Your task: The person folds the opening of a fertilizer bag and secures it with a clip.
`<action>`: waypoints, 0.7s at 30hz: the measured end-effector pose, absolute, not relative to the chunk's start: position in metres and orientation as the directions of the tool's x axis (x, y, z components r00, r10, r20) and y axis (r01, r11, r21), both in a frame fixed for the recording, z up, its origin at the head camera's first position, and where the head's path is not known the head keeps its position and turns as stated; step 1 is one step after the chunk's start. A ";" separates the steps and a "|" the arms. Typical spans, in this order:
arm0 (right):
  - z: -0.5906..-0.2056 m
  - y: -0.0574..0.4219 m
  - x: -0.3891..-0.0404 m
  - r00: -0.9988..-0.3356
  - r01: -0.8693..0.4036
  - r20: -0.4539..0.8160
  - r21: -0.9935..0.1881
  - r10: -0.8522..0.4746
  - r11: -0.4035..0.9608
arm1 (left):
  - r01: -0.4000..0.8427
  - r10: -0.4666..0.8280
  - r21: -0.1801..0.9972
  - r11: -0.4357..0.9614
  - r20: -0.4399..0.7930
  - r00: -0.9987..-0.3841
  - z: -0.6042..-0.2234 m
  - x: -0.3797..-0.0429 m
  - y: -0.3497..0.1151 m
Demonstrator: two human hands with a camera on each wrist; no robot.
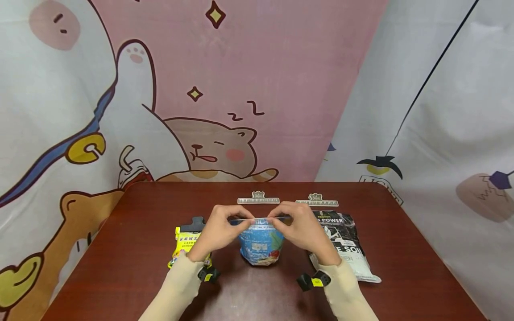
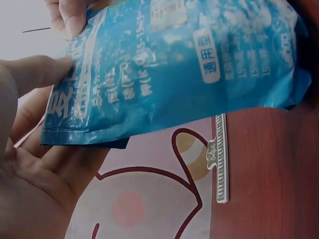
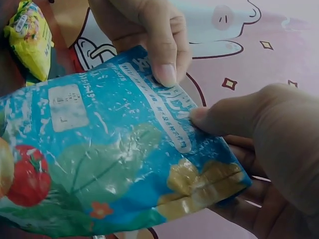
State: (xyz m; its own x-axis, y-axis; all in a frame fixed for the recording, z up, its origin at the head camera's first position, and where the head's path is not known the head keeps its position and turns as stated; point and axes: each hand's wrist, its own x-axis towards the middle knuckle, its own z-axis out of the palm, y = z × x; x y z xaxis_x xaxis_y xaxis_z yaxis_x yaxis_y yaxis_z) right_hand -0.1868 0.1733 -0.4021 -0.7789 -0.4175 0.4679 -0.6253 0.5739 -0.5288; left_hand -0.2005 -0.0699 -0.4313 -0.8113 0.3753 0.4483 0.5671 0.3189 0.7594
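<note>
On the desk (image 1: 257, 296), just left of the left grip, lies a yellow bag (image 1: 184, 243) with a dark clip (image 1: 196, 224) on its top. The left grip (image 1: 222, 227) pinches the top edge of the blue bag (image 1: 259, 248) between thumb and fingers, the bag's body below and between both grips, a patterned clip (image 1: 258, 200) beyond them. The right grip (image 1: 300, 227), thumb and fingers closed likewise, pinches that edge close beside the left, with a second patterned clip (image 1: 317, 203) beyond it and a black-and-white bag (image 1: 349, 245) to its right.
</note>
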 end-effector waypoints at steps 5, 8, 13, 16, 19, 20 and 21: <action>-0.401 0.171 -0.187 -0.768 -0.637 0.481 -0.514 -0.422 0.574 | 0.570 0.372 0.760 0.312 0.454 -0.810 -0.431 -0.200 -0.070; -0.400 0.171 -0.187 -0.766 -0.639 0.490 -0.510 -0.416 0.576 | 0.551 0.365 0.771 0.318 0.437 -0.822 -0.429 -0.199 -0.069; -0.401 0.174 -0.188 -0.763 -0.643 0.492 -0.512 -0.419 0.570 | 0.523 0.370 0.786 0.329 0.402 -0.838 -0.428 -0.200 -0.071; -0.401 0.176 -0.189 -0.759 -0.649 0.486 -0.518 -0.432 0.557 | 0.508 0.381 0.799 0.323 0.382 -0.842 -0.428 -0.201 -0.074; -0.399 0.179 -0.190 -0.762 -0.647 0.481 -0.527 -0.434 0.551 | 0.495 0.388 0.811 0.311 0.367 -0.845 -0.428 -0.202 -0.078; -0.399 0.180 -0.190 -0.764 -0.645 0.479 -0.529 -0.433 0.552 | 0.493 0.389 0.815 0.306 0.366 -0.846 -0.428 -0.203 -0.078; -0.400 0.181 -0.190 -0.765 -0.643 0.477 -0.532 -0.433 0.551 | 0.492 0.389 0.817 0.300 0.366 -0.845 -0.429 -0.203 -0.079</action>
State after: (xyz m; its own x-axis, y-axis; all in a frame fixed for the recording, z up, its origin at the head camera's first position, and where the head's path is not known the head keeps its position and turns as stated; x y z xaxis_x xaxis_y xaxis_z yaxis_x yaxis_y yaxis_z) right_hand -0.1903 0.1814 -0.3996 -0.7652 -0.4326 0.4769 -0.6430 0.5514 -0.5315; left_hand -0.2030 -0.0791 -0.4287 -0.8454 0.3891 0.3659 0.4918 0.2998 0.8175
